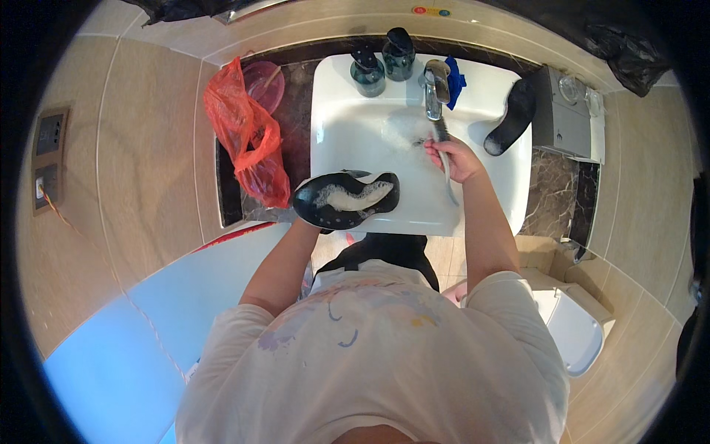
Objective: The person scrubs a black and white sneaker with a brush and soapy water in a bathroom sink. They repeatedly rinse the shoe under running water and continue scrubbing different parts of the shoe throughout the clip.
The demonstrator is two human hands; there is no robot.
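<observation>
Since suds (356, 197) look slippery, I'd cradle the near black shoe (313, 209) underneath; right hand (460, 158) clasps brush (444, 164); left fingers hidden, can't tell.

Looks like a small washroom; cannot tell whether in a home or shared. Has a white washbasin (347, 144) right beneath the right grip (456, 159), with a chrome tap (435, 89) just beyond the grip. Carries two dark green bottles (367, 78) on the basin's far rim, beyond the grip and to its left. Flanks the basin with a dark, marble-patterned desk (549, 200), visible left and right of the grip. Wears beige tiles (151, 96) on the walls at both sides, well apart from the grip, with a socket plate (50, 159) far to its left. Includes a pale rounded lid (579, 337) to the right of the grip, on the near side, possibly a toilet's.
</observation>
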